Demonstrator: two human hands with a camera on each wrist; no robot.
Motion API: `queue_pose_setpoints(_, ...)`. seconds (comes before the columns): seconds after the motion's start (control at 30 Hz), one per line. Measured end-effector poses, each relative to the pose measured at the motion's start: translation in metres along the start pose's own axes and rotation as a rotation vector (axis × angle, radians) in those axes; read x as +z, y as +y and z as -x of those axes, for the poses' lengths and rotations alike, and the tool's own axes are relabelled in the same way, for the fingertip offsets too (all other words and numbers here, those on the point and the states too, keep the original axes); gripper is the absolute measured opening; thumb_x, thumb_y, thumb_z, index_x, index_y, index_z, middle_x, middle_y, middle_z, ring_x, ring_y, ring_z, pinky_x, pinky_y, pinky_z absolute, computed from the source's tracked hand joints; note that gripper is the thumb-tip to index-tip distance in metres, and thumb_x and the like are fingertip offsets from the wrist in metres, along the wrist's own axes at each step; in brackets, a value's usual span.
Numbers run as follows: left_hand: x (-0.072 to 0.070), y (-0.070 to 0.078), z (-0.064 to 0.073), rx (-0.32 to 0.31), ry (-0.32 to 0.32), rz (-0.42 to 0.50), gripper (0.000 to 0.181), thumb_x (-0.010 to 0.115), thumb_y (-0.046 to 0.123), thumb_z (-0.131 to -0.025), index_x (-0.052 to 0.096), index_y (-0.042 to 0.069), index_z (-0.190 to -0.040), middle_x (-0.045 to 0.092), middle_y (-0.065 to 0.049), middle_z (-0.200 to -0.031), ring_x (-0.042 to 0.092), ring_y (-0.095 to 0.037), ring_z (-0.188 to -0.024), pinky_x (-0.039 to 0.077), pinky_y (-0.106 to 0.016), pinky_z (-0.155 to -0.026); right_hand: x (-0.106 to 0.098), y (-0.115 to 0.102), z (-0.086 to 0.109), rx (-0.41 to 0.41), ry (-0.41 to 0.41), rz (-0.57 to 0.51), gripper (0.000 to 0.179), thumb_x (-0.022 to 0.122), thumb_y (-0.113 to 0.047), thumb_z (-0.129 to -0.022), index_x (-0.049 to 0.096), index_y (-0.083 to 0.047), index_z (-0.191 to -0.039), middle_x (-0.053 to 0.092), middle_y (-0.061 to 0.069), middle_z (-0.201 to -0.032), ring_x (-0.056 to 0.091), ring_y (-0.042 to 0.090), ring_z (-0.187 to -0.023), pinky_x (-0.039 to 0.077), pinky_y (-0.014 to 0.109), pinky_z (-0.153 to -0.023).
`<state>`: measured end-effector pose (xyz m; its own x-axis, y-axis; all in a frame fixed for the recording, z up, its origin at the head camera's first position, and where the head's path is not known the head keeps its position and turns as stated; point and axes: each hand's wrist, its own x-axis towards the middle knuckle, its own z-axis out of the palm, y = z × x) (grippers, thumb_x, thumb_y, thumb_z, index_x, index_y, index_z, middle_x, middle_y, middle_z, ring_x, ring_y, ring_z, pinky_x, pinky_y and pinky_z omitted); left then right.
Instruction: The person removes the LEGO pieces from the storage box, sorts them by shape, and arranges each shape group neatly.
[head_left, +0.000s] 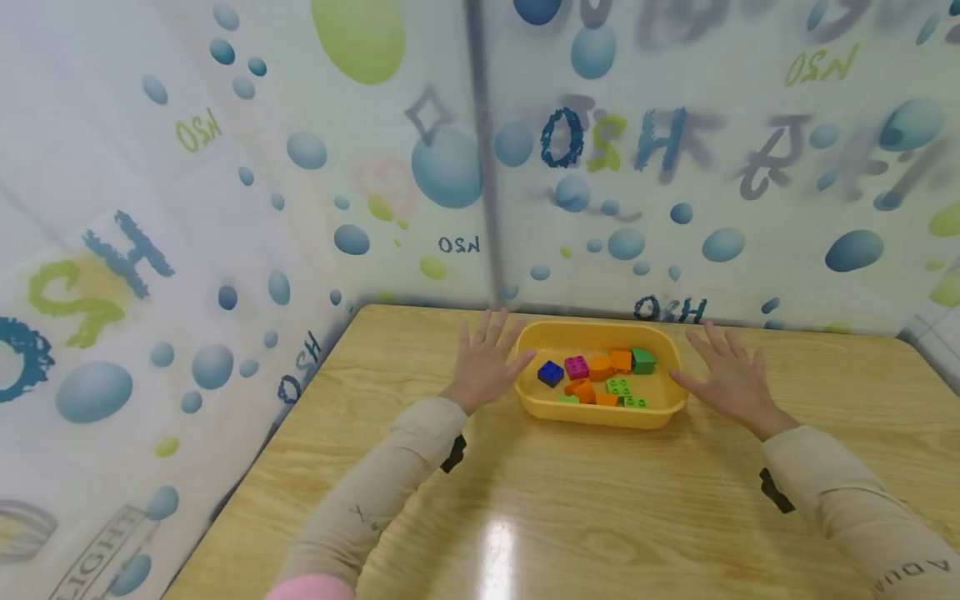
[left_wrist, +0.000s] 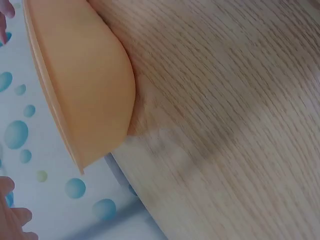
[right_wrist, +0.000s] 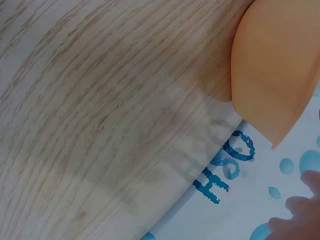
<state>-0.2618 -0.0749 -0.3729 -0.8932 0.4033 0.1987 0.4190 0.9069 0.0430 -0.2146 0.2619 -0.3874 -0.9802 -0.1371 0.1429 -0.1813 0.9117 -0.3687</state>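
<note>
A yellow plastic basin [head_left: 600, 414] stands on the table near the wall, with toy building blocks inside. Among them are a blue block [head_left: 551, 373], a magenta block [head_left: 577, 367], a dark green block [head_left: 642, 361], a light green block [head_left: 618, 387] and several orange blocks [head_left: 602, 367]. My left hand [head_left: 486, 367] hovers at the basin's left end, fingers spread, thumb close to the rim. Beyond the right end, my right hand [head_left: 731, 379] is likewise spread, its thumb near the rim. Neither hand holds anything; whether the thumbs touch the rim I cannot tell.
The wood-grain table [head_left: 600, 517] reaches back to a patterned wall covering [head_left: 615, 233] with blue and green spots and lettering. Another patterned wall [head_left: 187, 317] runs along the table's left side.
</note>
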Motion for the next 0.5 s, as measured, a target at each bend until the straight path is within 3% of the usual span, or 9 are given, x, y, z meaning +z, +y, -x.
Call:
queue_pose_setpoints(0.33, 0.002, 0.019, -0.001, 0.139, -0.01, -0.064, 0.058, 0.027, 0.052, -0.092, 0.021, 0.023, -0.142, 0.015, -0.007, -0.146, 0.004, -0.028, -0.133, 0.009, -0.056, -0.101, 0.009, 0.002, -0.007, -0.016, -0.09, -0.084, 0.07, 0.053, -0.035, -0.087, 0.024, 0.01, -0.134, 0.013, 0.036, -0.136, 0.013, 0.054, -0.12, 0.013, 0.068, -0.09)
queue_pose_setpoints(0.5, 0.003, 0.028, -0.001, 0.181, -0.013, -0.007, 0.056, 0.031, 0.05, -0.092, 0.027, 0.022, -0.14, 0.019, -0.008, -0.145, 0.009, -0.029, -0.132, 0.01, -0.056, -0.101, 0.012, 0.001, -0.009, 0.025, -0.111, -0.204, 0.067, 0.054, -0.028, -0.088, 0.023, 0.01, -0.134, 0.021, 0.034, -0.135, 0.023, 0.05, -0.119, 0.024, 0.061, -0.091)
